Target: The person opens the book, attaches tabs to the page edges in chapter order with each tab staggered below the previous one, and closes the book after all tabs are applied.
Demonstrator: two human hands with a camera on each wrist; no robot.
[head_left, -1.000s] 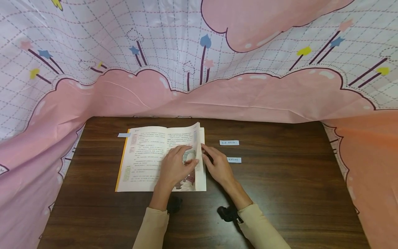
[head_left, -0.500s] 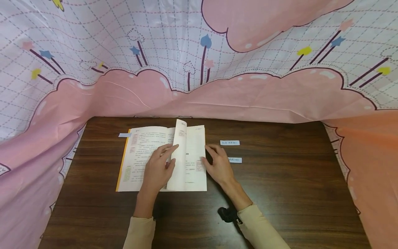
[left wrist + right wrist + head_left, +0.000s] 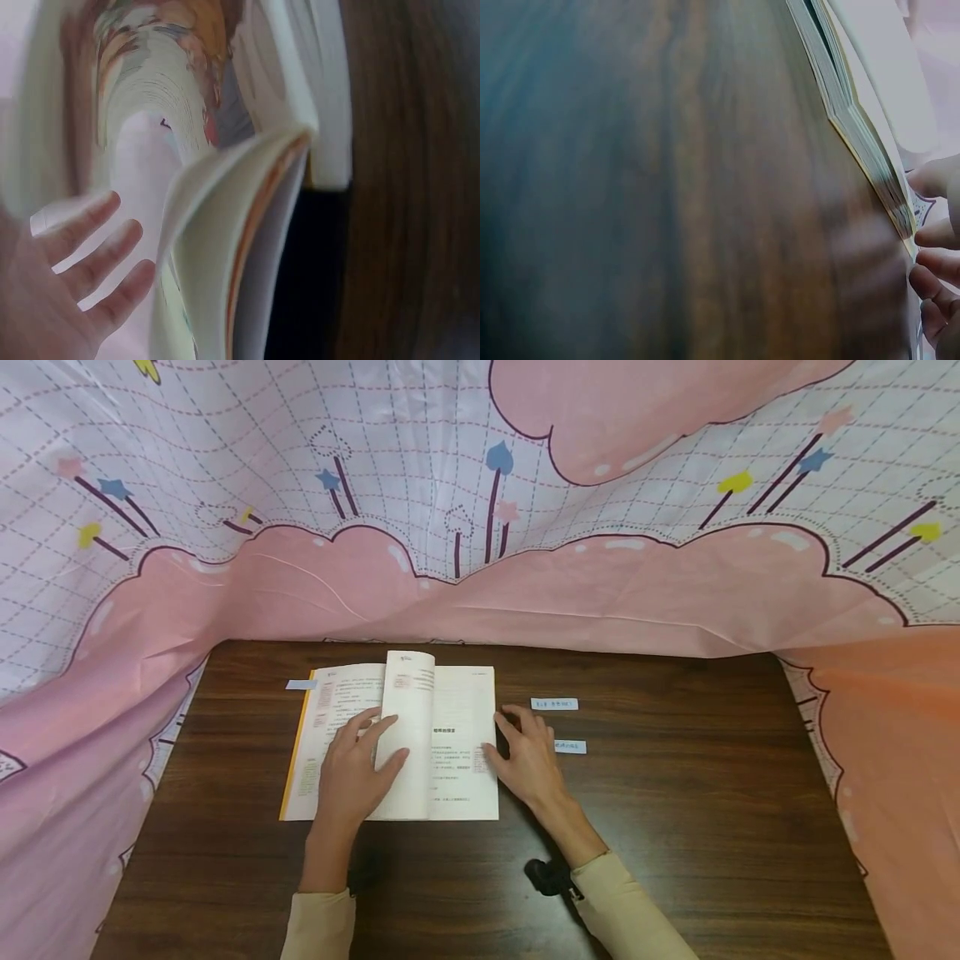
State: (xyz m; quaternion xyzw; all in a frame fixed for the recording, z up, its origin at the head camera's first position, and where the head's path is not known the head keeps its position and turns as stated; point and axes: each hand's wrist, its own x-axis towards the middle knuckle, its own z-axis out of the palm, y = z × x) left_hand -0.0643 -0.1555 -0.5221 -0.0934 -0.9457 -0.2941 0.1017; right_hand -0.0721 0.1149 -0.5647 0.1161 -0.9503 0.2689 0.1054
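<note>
White page (image 3: 408, 710) has swung leftward, perhaps touching left hand (image 3: 349, 777).

Faint sheen on tabletop (image 3: 465, 877), 2 wrist pics blurry

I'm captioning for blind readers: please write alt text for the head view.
Open book on a dark wooden table, a person's left grip at an arched leaf, right grip at the book's right edge; two blue slips beyond.

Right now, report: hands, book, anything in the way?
Left hand at raised page. Right hand at right edge of open book. Lower slip partly hidden by right hand.
</note>
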